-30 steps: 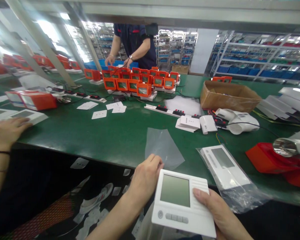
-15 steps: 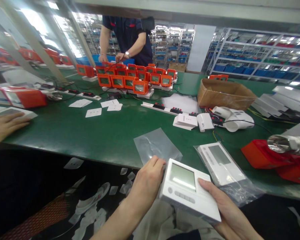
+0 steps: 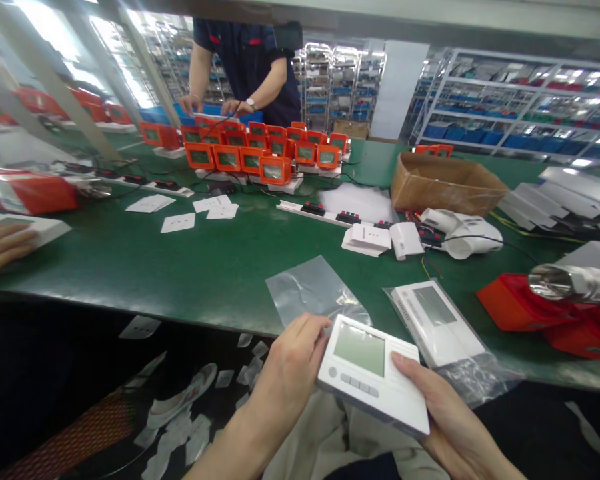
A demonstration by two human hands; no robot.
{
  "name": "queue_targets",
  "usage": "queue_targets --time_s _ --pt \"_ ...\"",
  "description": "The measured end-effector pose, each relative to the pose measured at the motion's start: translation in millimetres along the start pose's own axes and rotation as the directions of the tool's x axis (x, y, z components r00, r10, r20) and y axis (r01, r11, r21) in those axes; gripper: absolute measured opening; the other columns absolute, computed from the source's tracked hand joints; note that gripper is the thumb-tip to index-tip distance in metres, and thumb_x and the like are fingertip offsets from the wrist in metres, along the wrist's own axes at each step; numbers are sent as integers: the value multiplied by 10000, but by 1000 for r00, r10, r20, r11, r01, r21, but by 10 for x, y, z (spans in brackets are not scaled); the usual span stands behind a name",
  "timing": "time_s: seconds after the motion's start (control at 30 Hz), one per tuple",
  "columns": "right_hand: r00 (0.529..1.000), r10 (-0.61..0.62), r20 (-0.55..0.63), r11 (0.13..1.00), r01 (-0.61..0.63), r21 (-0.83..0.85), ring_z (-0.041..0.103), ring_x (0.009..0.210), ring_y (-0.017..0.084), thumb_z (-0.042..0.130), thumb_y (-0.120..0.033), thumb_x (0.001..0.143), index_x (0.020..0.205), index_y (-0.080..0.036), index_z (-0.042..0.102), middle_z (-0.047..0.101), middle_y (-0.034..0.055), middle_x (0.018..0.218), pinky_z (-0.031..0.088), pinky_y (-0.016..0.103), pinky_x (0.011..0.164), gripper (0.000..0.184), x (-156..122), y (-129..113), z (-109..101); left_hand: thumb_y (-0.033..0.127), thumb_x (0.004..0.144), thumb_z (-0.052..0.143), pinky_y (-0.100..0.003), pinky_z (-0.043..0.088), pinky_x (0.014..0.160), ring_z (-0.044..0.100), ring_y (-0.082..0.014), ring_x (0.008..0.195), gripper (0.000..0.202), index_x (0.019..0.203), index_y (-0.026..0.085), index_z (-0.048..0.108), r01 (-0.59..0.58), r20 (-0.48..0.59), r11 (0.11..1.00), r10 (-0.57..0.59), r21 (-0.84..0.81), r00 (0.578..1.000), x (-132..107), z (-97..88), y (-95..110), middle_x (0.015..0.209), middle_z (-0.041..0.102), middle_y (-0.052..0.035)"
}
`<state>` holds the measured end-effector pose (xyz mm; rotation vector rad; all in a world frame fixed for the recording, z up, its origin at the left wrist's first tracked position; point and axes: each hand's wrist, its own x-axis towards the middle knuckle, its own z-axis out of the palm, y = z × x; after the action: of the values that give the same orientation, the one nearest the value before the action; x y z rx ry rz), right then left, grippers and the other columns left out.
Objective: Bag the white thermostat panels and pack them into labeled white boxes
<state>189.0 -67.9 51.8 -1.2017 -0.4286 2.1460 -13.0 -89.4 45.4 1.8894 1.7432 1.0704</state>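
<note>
My right hand (image 3: pixel 443 403) grips a white boxy device with a grey display and a row of grey buttons (image 3: pixel 375 377), thumb on its front face. The device is tilted just off the table's front edge, screen up. Close against its left end is my left hand (image 3: pixel 295 357), fingers curled together at the lower edge of a clear plastic bag (image 3: pixel 313 290). That bag lies flat on the green table, and the fingertips' contact with it is partly hidden. A similar white device in a clear bag (image 3: pixel 440 320) rests to the right.
Orange-framed units (image 3: pixel 230 158) stand in rows at the back, before a person (image 3: pixel 250 67). A cardboard box (image 3: pixel 445 183), a switch strip (image 3: pixel 325 215) and white cards (image 3: pixel 367 239) are beyond my hands. Orange lamps (image 3: pixel 525 303) lie right. Another person's hand (image 3: pixel 5 247) is at left.
The device in my right hand has shifted slightly left, closer to my left hand. At far left, the other person's hand has moved left. The view has tilted a little.
</note>
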Motion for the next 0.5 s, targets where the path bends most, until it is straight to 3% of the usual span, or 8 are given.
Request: queue_targets --time_s 0.17,0.33,0.5 --pt "995 -30 -94 998 35 60 699 900 271 686 -292 808 1274 -22 530 719 163 998 571 324 817 561 -4 -15 28 97 845 468 -274 469 713 596 -157 792 191 973 204 560 86 -6 996 -86 -18 996 -108 9 11 883 616 -20" --pt "991 -57 -122 992 70 104 687 940 277 661 -277 835 1296 -25 501 718 150 1012 589 327 800 549 -10 17 58 91 795 490 -272 418 591 596 -179 681 127 732 201 482 249 8 954 -254 167 967 -216 60 67 704 581 -9" --pt "987 -73 -142 987 92 129 679 963 278 666 -278 833 1264 -42 531 718 141 1020 591 330 813 510 -1 49 65 100 812 442 -260 398 562 599 -168 626 138 733 212 459 236 -41 953 -233 187 972 -277 132 69 667 575 0"
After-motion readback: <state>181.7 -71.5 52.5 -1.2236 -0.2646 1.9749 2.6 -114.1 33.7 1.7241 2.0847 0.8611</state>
